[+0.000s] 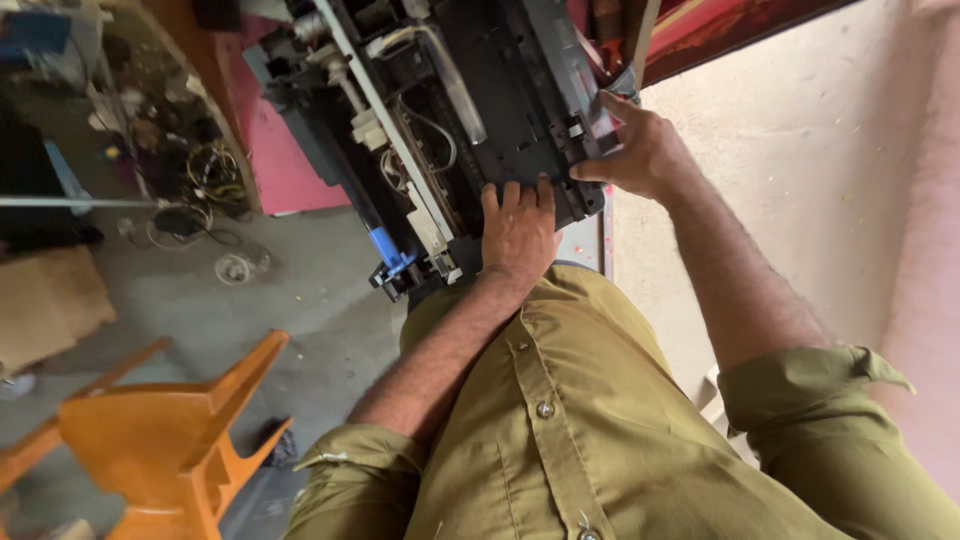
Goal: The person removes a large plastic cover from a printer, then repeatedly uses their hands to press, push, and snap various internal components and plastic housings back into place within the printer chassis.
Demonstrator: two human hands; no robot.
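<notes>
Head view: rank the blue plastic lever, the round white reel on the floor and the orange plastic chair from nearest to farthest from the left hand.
From the left hand on the opened black printer:
1. Blue plastic lever, just left of the hand at the printer's edge.
2. Round white reel, on the floor farther left.
3. Orange plastic chair, lower left, farthest.

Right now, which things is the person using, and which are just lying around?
In use: opened black printer, gripped by the left hand and right hand.

Lying about: orange plastic chair, tangled cables, cardboard piece, round tape roll.

1 printer (450, 110), 2 hands, 1 chair (165, 435).
</notes>
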